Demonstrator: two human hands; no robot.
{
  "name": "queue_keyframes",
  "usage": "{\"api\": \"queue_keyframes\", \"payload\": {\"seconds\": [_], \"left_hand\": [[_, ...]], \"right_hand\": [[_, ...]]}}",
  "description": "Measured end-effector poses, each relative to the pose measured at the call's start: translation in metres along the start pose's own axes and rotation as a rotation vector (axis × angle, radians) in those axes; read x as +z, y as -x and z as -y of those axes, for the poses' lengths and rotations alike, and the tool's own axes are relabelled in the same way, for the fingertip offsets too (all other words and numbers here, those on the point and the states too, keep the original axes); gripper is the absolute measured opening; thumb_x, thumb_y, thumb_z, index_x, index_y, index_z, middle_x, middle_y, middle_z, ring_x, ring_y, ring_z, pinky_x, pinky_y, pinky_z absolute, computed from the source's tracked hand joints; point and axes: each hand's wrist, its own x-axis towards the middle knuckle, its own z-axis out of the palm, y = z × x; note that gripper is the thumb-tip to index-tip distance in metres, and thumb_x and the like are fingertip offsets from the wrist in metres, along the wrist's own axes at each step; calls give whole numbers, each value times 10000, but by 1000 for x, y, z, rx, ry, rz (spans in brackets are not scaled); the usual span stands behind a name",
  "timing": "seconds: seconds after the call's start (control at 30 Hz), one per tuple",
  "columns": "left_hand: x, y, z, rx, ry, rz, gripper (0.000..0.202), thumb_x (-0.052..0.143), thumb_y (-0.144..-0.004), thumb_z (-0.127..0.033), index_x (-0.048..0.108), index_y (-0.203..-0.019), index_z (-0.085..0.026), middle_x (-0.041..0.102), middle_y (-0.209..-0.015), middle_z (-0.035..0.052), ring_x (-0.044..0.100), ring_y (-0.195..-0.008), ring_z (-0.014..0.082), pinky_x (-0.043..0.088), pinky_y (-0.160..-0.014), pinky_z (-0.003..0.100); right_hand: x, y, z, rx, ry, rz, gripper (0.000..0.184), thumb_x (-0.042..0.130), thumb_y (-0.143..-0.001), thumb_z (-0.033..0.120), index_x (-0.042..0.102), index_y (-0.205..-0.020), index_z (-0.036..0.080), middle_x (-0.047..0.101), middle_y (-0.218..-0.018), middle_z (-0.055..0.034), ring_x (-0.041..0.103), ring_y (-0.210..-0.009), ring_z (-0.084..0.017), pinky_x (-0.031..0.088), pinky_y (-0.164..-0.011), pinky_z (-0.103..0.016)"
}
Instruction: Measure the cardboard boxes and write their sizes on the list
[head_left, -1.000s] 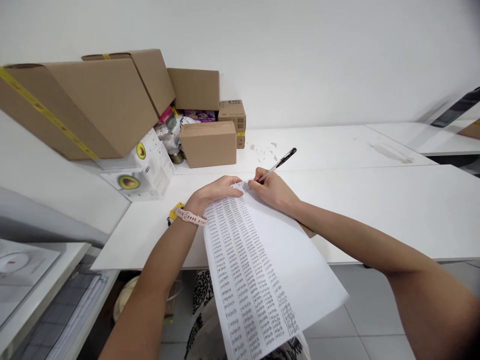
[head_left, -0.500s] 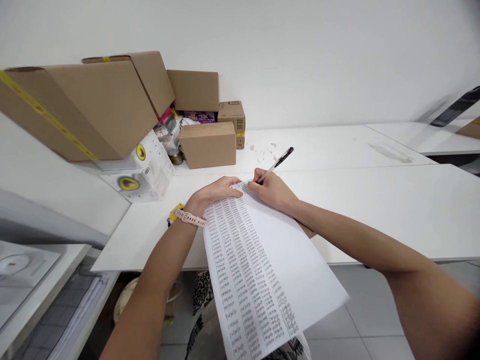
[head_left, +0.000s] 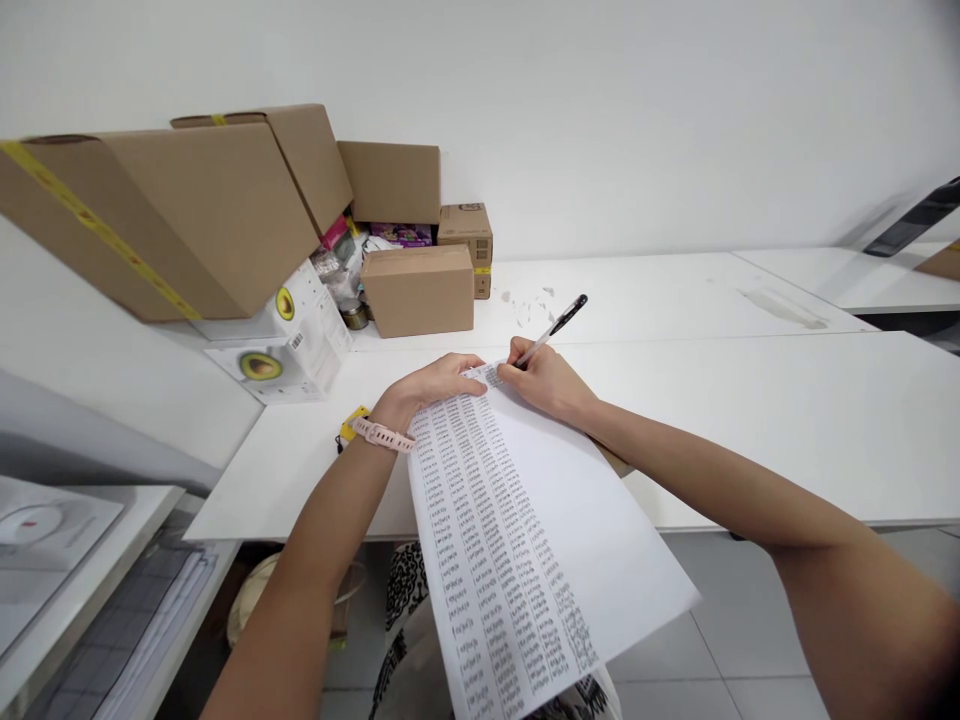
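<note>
My right hand (head_left: 546,380) is closed around a pen (head_left: 564,318) with a black cap end and a clear barrel. Its tip is hidden by the fingers, close to the top of a sheet of paper (head_left: 592,520). Columns of small handwriting fill the left part of the sheet; the right part is blank. At the top left edge, my left hand (head_left: 439,382) holds the sheet, thumb on top and fingers around the far edge. The paper slopes toward me past the table edge. Something brown (head_left: 611,460) shows beneath its right side.
The white table (head_left: 765,430) carries cardboard boxes (head_left: 420,292) and a white box with avocado pictures (head_left: 300,350) at the back left. A yellow item (head_left: 352,422) lies beside my left wrist. A dark device (head_left: 911,220) stands far right. Left is a low shelf (head_left: 150,510).
The view has shifted very slightly. Both hands, the pen and the paper stay in nearly the same place.
</note>
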Motion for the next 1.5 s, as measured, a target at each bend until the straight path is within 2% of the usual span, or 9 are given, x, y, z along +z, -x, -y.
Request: {"api": "queue_keyframes", "payload": {"seconds": [1.0, 1.13, 1.5], "left_hand": [[1, 3, -3, 0, -21, -8, 289, 683, -751, -219, 626, -1029, -168, 701, -919, 74, 678, -775, 221, 477, -616, 297], [2, 3, -4, 15, -28, -10, 280, 678, -748, -208, 634, -1020, -157, 693, -907, 64, 665, -753, 199, 480, -625, 290], [3, 6, -6, -18, 8, -15, 311, 691, -752, -209, 626, -1052, -159, 698, -915, 74, 676, -753, 207, 486, -619, 295]], "right_hand": [[0, 0, 2, -16, -3, -12, 184, 570, -850, 362, 444, -783, 247, 433, -605, 28, 394, -562, -154, 232, -538, -290], [0, -1, 1, -9, 1, -11, 193, 582, -836, 359, 437, -776, 246, 427, -596, 28, 384, -556, -155, 227, -536, -291], [0, -1, 1, 1, -14, -35, 194, 571, -837, 368, 433, -773, 248, 426, -610, 22, 394, -570, -161, 243, -537, -288]]}}
